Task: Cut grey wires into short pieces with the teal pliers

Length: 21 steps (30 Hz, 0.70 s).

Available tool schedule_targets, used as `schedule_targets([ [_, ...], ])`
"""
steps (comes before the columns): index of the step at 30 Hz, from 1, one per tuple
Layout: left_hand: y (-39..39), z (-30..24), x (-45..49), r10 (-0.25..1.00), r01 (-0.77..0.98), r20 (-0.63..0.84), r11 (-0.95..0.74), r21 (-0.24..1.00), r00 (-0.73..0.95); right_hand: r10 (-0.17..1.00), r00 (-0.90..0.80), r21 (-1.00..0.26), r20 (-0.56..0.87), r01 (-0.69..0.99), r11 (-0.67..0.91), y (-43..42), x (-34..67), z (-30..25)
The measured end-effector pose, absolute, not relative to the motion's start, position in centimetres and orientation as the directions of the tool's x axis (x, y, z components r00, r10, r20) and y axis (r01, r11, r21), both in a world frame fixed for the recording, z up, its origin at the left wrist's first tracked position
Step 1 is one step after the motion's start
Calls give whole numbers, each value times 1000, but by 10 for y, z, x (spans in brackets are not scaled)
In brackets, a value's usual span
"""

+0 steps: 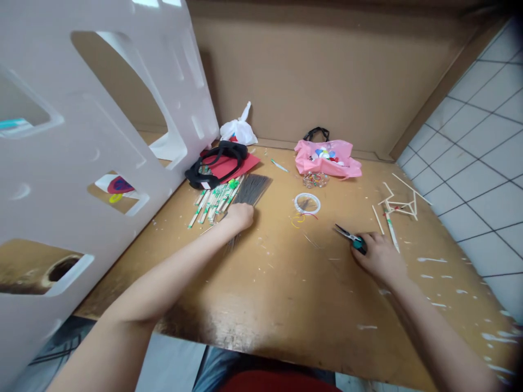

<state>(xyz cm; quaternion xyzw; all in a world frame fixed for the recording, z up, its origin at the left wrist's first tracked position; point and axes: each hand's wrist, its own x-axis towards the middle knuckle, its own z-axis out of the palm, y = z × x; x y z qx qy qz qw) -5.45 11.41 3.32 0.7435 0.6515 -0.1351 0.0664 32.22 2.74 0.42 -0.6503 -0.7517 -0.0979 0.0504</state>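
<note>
My left hand (241, 215) is curled over the lower part of a spread bundle of thin grey wires (254, 188). Its fingertips are hidden, so what they pinch cannot be made out. Just left of it lie several paper-wrapped chopsticks (214, 202) with green print. My right hand (379, 255) rests low over the table, closed around the dark green handles of long-nose pliers (346, 234). The jaws point up and left, slightly apart. Between the hands are a white ring (307, 203) with wire bits across it and a yellow loop of thin wire (298, 220).
A white plastic panel (122, 120) stands along the left. Toward the back are black headgear (216, 163) on a red sheet, a tied white bag (239, 130), a pink bag (327, 158) of colourful pieces, and tangled wirework (315, 179). A stick frame (400, 208) lies at right.
</note>
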Motion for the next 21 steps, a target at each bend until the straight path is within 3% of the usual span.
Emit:
schedule_targets([
  [3, 114, 36, -57, 949, 994, -305, -96, -53, 75, 940, -218, 125, 261, 973, 191, 28, 328, -8],
  [11, 120, 31, -58, 947, 997, -321, 30, 66, -7, 932, -212, 104, 295, 976, 189, 23, 323, -15],
  [17, 116, 38, -79, 927, 911, -369, 99, 400, 62, 941, -206, 88, 268, 978, 189, 19, 320, -10],
  [21, 104, 39, -84, 925, 756, -368, 174, 631, 95, 929, -216, 2, 301, 974, 226, 22, 309, -1],
])
